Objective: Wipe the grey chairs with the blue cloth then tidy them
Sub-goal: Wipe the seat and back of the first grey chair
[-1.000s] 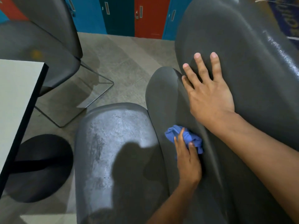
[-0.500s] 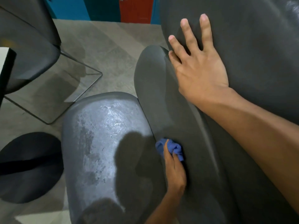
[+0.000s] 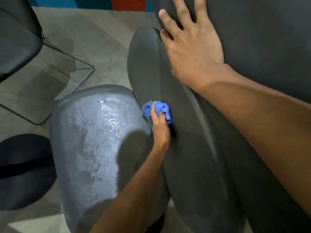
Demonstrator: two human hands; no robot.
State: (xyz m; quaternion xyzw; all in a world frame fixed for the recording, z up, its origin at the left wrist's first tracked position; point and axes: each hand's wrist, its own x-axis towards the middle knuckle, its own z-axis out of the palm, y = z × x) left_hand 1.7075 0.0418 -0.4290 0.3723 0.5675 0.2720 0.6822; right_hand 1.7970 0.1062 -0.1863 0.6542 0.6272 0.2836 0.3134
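Lower centre of frame: left hand (image 3: 160, 130) gripping a bunched blue cloth (image 3: 157, 110), pressed against the dark grey chair (image 3: 193, 148) at its lower edge, just beside a lighter seat (image 3: 94, 140) streaked with pale smears. Across the right side: bare forearm leading to the right hand (image 3: 193, 52), laid flat with fingers spread on the chair, holding nothing, fingertips cut off by the upper edge. Lower left: round black base (image 3: 23, 172) on the floor (image 3: 104, 47). Upper left: another chair (image 3: 15, 41) with a thin metal sled frame (image 3: 80, 68) resting on the floor. Along the top edge: strip of blue and red lockers (image 3: 127, 3).
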